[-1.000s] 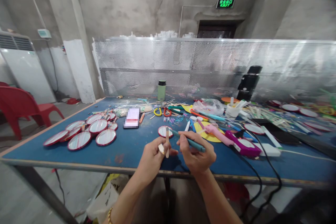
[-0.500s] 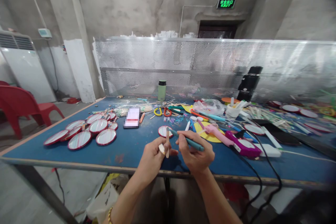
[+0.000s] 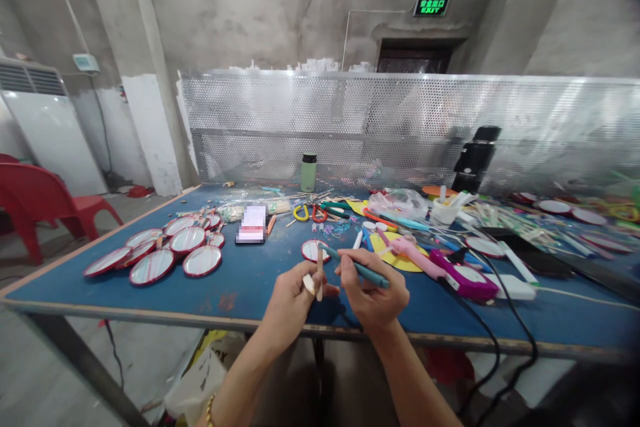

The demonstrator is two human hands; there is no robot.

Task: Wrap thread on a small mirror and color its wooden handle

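Pinched in my left hand is a flat wooden craft stick, held upright near the table's front edge. A pale covering wraps one fingertip of that hand. My right hand is closed around a teal marker pen, whose tip reaches the upper end of the stick; I cannot tell whether they touch. Just behind the stick a small round red-rimmed disc lies on the blue table. To the left rests a pile of similar red-rimmed discs.
A phone lies behind the left hand, and a green bottle stands at the back. On the right are a pink glue gun, a purple device, black cables and a cup of pens. A perforated metal screen borders the table.
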